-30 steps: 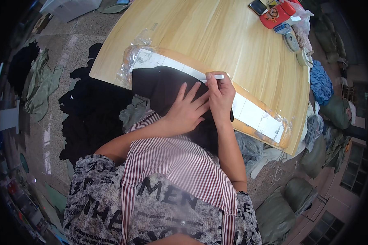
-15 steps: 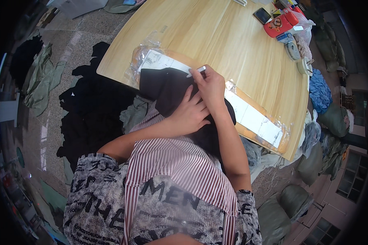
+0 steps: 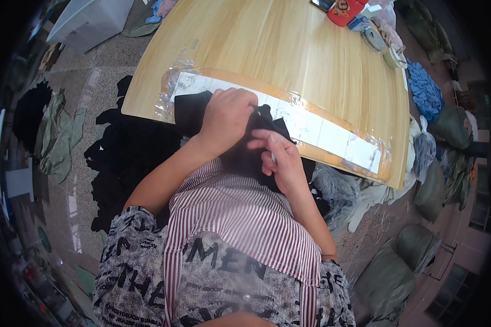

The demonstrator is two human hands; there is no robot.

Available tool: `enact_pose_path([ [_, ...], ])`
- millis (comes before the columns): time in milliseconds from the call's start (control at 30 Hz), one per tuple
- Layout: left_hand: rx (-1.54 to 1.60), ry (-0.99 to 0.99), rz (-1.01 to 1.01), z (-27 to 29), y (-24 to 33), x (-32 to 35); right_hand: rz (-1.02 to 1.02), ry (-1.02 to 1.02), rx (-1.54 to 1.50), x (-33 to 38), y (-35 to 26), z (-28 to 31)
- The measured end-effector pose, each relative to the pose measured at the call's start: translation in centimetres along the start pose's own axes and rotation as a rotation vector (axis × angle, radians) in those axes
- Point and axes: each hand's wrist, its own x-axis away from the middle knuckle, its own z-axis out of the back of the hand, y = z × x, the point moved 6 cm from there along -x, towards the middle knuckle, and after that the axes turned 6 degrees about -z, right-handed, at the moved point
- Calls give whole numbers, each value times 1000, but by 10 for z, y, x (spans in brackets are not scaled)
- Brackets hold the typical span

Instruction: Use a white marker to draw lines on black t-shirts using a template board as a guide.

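Observation:
A piece of black fabric (image 3: pixel 240 150) hangs over the near edge of the table and down against my striped apron. My left hand (image 3: pixel 227 115) is closed on its upper part, knuckles up, just in front of a white paper strip (image 3: pixel 332 132) taped along the edge. My right hand (image 3: pixel 282 158) is lower and to the right, beside the fabric, with a small white pen-like stick (image 3: pixel 273 157) tucked in its curled fingers. Its index finger and thumb reach toward the cloth; whether they pinch it I cannot make out.
The wood-grain table (image 3: pixel 240 49) spreads out ahead. A red container (image 3: pixel 343 11), a tape roll (image 3: pixel 374 40) and a cup (image 3: pixel 395 56) stand at its far right. Dark cloth (image 3: pixel 125 163) lies heaped on the floor at left. Stuffed sacks (image 3: pixel 387 283) lie at right.
My left hand has moved up and gripped the fabric's top. The right hand has drawn down and back from the paper strip, the white stick now in its palm. The view has shifted slightly.

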Motion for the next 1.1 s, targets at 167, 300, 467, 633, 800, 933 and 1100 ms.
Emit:
enact_pose_path([
  [167,334,-420,36,-5,42,42,-49,17,-155,-5,29,12],
  [300,709,-477,323,-1,37,26,-20,-155,-101,11,22,13],
  [467,679,-651,207,-27,34,22,37,-464,82,45,-9,-1],
  [633,761,-536,291,-38,42,6,105,-506,216,49,-9,8],
  [800,462,-682,347,-53,16,18,281,-477,315,61,-22,5],
  [933,381,-719,510,-8,3,20,252,-255,630,68,-31,47],
  [1100,1223,-780,896,-6,33,5,402,205,1036,82,-105,84],
])
